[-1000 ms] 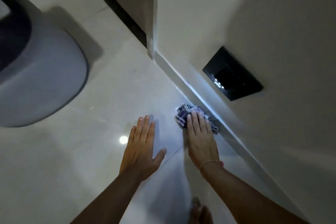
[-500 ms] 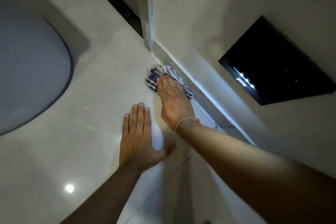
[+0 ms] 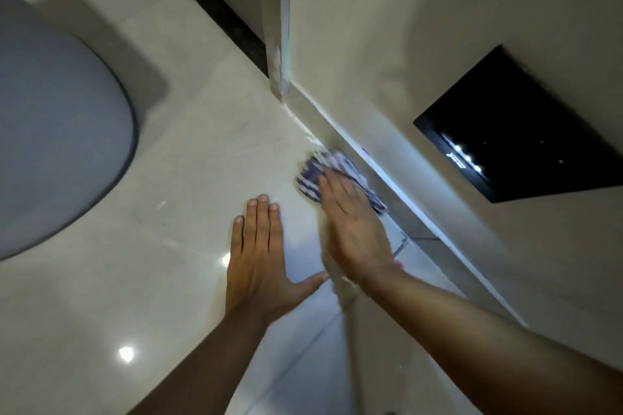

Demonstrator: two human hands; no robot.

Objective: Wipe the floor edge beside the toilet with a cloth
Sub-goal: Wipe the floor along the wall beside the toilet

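Right hand point(image 3: 354, 229), grip flat, presses striped cloth point(image 3: 312, 175) against skirting point(image 3: 387, 175); left hand point(image 3: 258, 256) splayed on floor point(image 3: 168, 246).

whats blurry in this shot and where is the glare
Head view: the right hand and the striped cloth under it are smeared by motion blur, while the left hand is sharp. Glare spots sit on the glossy floor, and small light reflections on the black wall panel.

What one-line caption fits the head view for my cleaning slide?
Right hand presses striped cloth along the skirting; left hand rests flat on the floor.
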